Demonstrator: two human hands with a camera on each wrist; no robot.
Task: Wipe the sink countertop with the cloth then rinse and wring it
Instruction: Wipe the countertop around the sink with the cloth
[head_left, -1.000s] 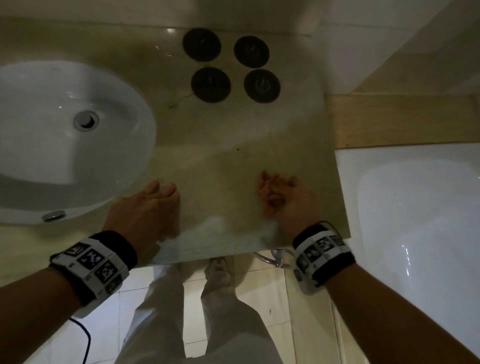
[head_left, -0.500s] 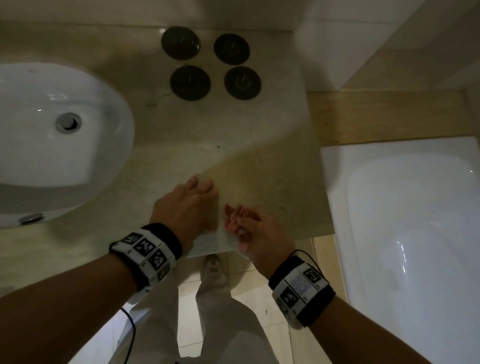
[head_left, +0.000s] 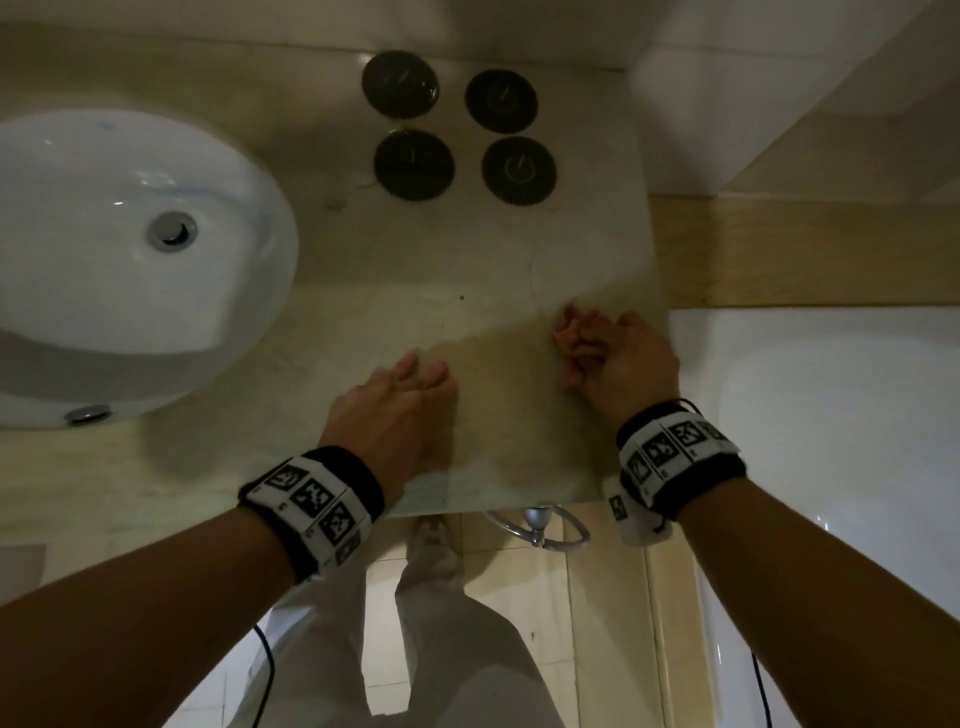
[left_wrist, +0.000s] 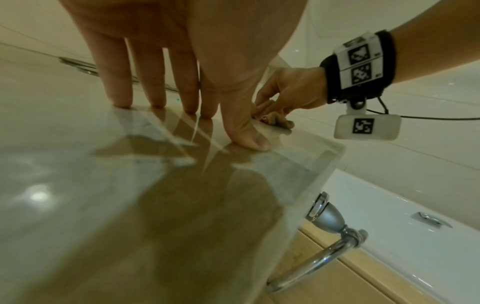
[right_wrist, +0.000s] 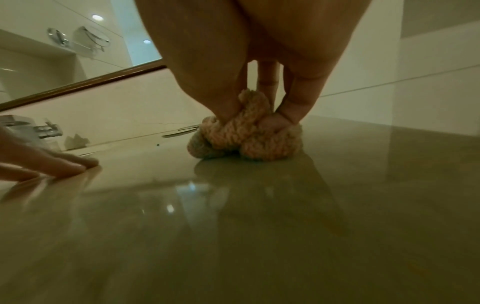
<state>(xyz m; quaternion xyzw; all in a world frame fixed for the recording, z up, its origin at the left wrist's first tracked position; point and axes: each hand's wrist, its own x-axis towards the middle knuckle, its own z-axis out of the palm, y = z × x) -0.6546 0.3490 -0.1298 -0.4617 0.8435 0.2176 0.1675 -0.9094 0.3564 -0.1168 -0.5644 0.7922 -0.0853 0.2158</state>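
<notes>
countertop (head_left: 467, 270) right of the sink (head_left: 130, 249) mid-wipe: right hand (head_left: 618, 358) grips the bunched cloth (right_wrist: 249, 139), left hand (head_left: 395, 415) rests flat; rinsing, wringing remain.

Both forearms reach forward from the near edge, each wrist wrapped in a black band with white marker tags. The left hand (head_left: 387, 410) lies low with straight fingers (left_wrist: 116, 82) held side by side, their tips and the thumb tip pressing down on the tabletop (head_left: 509, 431). The right hand (head_left: 621, 364), farther and to the right, stands more upright; its curled fingers (right_wrist: 298, 98) and thumb close in a tight grip around the bunched cloth (right_wrist: 249, 135), pushing it down.
</notes>
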